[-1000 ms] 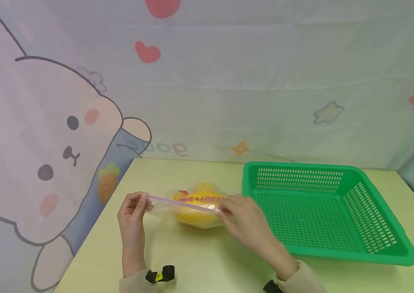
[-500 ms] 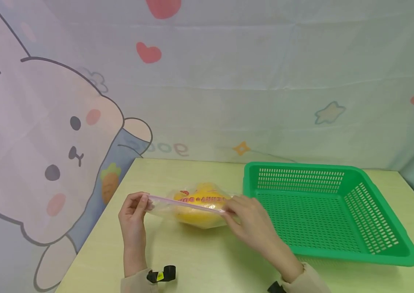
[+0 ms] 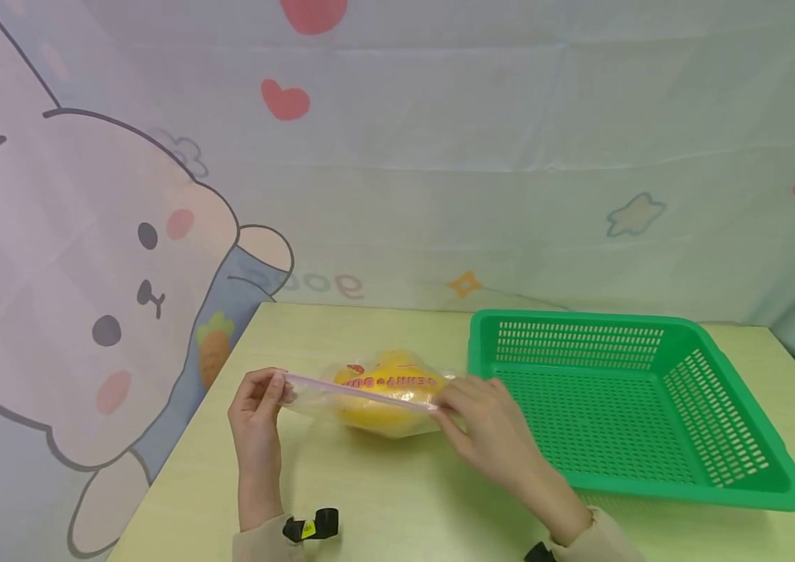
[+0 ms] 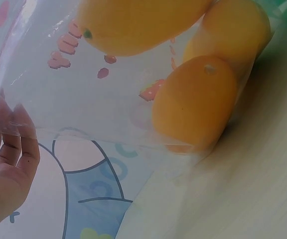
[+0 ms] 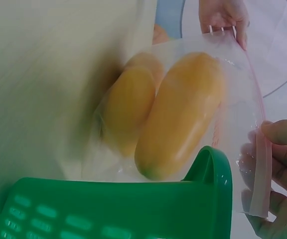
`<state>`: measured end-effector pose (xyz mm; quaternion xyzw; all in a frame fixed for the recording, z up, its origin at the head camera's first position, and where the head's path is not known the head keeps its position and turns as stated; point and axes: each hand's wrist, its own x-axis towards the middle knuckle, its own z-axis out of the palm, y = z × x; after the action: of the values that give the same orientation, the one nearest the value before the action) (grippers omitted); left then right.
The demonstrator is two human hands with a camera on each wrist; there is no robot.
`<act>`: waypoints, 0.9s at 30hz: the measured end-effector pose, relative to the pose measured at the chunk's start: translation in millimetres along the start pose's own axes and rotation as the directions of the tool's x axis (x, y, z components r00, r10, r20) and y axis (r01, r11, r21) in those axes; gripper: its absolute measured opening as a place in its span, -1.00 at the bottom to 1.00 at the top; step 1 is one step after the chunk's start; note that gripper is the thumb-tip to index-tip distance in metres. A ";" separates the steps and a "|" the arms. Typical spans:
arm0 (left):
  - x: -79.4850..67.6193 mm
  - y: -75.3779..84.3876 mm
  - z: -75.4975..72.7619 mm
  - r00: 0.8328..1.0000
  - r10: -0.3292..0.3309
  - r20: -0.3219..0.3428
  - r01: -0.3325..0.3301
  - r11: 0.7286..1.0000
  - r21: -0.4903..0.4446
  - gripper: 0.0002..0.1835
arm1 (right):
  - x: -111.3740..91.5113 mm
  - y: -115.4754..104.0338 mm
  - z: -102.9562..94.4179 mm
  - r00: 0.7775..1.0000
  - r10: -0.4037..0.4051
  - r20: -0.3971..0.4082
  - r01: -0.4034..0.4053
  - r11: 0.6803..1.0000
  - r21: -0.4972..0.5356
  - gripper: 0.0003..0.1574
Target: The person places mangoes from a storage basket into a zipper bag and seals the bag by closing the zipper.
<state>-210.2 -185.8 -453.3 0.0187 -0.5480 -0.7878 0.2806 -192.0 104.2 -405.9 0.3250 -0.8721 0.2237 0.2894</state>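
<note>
A clear zip bag [image 3: 318, 400] with red lettering and a pink zip strip [image 3: 362, 392] is held level above the table. Inside lie three yellow-orange fruits [image 4: 196, 102], mango-like in shape, one with a green tip. My left hand [image 3: 257, 429] pinches the strip's left end between thumb and fingers. Toward the right end, my right hand [image 3: 492, 429] pinches the strip, with the thumb in front and the fingers behind, as the right wrist view shows. Between the hands the strip is stretched nearly straight, and it looks pressed together. The fruits hang at the bag's bottom, near the tabletop.
A green plastic basket [image 3: 679, 493] with slotted walls stands on the right of the pale wooden table [image 3: 341, 499], close beside my right hand. A cloth backdrop [image 3: 397, 195] with a cartoon rabbit hangs behind the table.
My right hand has slid a little to the right along the zip strip. The left hand keeps its pinch on the left end, and the bag stays nearly where it was.
</note>
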 end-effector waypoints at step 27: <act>0.0 0.3 1.1 1.000 -0.001 -0.003 0.001 1.000 0.001 -0.96 | -10.0 9.9 -5.4 0.999 -0.021 -0.040 0.020 1.000 -0.022 -0.96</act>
<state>-210.4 -185.0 -452.6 0.0203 -0.5479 -0.7876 0.2812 -190.7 118.6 -410.4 0.3261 -0.8651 0.2177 0.3129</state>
